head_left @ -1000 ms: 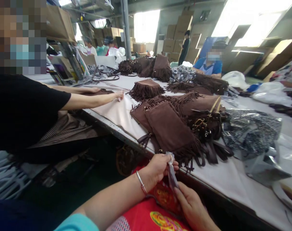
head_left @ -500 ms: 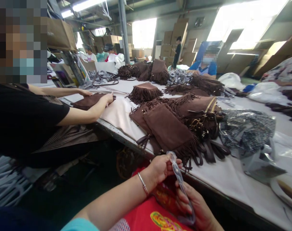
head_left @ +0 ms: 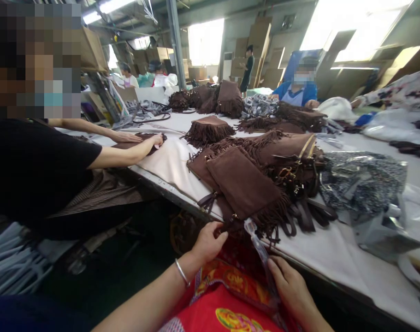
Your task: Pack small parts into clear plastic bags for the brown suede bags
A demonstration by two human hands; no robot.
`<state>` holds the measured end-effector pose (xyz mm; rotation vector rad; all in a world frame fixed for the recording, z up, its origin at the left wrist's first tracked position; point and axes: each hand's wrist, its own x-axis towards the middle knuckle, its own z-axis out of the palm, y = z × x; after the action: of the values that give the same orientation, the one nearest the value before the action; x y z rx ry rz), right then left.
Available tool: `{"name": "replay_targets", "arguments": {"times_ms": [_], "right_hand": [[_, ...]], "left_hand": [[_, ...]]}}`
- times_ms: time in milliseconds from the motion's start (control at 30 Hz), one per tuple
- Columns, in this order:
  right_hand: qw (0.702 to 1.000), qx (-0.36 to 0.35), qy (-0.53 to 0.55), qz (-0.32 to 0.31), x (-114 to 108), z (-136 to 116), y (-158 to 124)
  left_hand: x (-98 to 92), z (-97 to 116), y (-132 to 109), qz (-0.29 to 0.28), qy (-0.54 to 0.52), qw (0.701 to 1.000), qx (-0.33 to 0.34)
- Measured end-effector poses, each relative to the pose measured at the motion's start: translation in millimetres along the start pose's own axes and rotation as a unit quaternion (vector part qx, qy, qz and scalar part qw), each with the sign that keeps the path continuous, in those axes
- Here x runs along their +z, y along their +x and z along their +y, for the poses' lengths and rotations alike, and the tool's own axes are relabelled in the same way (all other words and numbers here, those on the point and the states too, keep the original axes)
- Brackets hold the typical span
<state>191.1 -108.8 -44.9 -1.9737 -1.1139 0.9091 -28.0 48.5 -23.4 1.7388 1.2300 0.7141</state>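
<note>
A dark brown suede bag [head_left: 246, 184] with fringe lies on top of other fringed bags at the table's front edge. At its near corner, by a small metal fitting, my left hand [head_left: 208, 244] has thumb and forefinger closed on dark brown material that seems part of the bag. My right hand [head_left: 289, 283] grips a strap in clear plastic wrap [head_left: 260, 246], whose upper end rests against the fringe. The strap's lower end trails over a red printed cloth or bag [head_left: 213, 309] below my hands.
A co-worker's hands [head_left: 140, 138] press on another brown piece at the left. Further fringed bags [head_left: 210, 127] lie across the white-covered table [head_left: 166, 161]. Right of the pile are a plastic-covered grey bundle [head_left: 363, 177] and a round roll [head_left: 417, 269]. More people work behind.
My left hand has let go of the wrapped strap and moved left to the bag's corner. My right hand still holds the strap, slightly farther right. The co-worker's hands shifted a little.
</note>
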Motion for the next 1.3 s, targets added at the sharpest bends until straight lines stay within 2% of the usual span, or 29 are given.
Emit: {"name": "replay_targets", "arguments": {"times_ms": [100, 167, 200, 267, 333, 433, 533, 600, 733, 867, 967, 1033, 1133, 1233, 1300], "right_hand": [[0.989, -0.076, -0.086, 0.094, -4.3, -8.8, -8.3], [0.977, -0.136, -0.087, 0.137, -7.3, -17.5, -15.0], [0.974, -0.159, -0.078, 0.143, -8.2, -22.2, -17.7], [0.979, -0.164, -0.049, 0.111, -7.3, -30.8, -20.7], [0.993, -0.112, -0.005, 0.037, -1.9, -37.8, -20.6], [0.995, -0.015, 0.081, -0.06, 10.6, -48.8, -17.4], [0.986, 0.008, 0.149, -0.076, 18.3, -65.3, -13.6], [0.983, 0.004, 0.167, -0.07, 19.5, -76.9, -10.3], [0.983, -0.012, 0.161, -0.085, 24.6, -92.2, 1.3], [0.974, 0.042, 0.191, -0.116, 39.0, -101.4, 18.3], [0.982, 0.026, 0.171, -0.068, 43.4, -105.8, 28.1], [0.993, -0.014, 0.115, -0.013, 40.6, -105.8, 30.4], [0.994, -0.065, 0.083, 0.03, 34.4, -103.3, 28.7], [0.979, -0.093, 0.184, 0.002, 33.7, -100.1, 27.6], [0.96, -0.064, 0.271, -0.042, 35.7, -97.1, 29.7]], "left_hand": [[10.3, 4.8, -1.9, -0.061, 0.003, 0.998, -0.014], [11.7, 12.6, -4.6, -0.135, -0.069, 0.986, -0.072], [10.5, 17.3, -6.1, -0.177, -0.132, 0.969, -0.111], [5.7, 26.9, -8.5, -0.241, -0.268, 0.914, -0.187], [0.4, 35.5, -8.9, -0.262, -0.362, 0.86, -0.246], [-2.6, 44.4, -5.8, -0.261, -0.423, 0.811, -0.308], [1.7, 49.4, -1.4, -0.275, -0.452, 0.776, -0.344], [6.2, 51.6, 0.7, -0.273, -0.452, 0.777, -0.343], [14.1, 54.3, 2.1, -0.225, -0.454, 0.795, -0.333], [20.1, 59.3, 1.7, -0.213, -0.449, 0.81, -0.31], [21.1, 67.2, 0.3, -0.182, -0.442, 0.835, -0.272], [19.6, 72.6, -0.7, -0.165, -0.455, 0.828, -0.284], [17.9, 76.7, -0.4, -0.187, -0.47, 0.796, -0.333], [22.6, 74.2, 2.3, -0.183, -0.476, 0.787, -0.347], [30.0, 69.7, 4.5, -0.175, -0.478, 0.788, -0.345]]}}
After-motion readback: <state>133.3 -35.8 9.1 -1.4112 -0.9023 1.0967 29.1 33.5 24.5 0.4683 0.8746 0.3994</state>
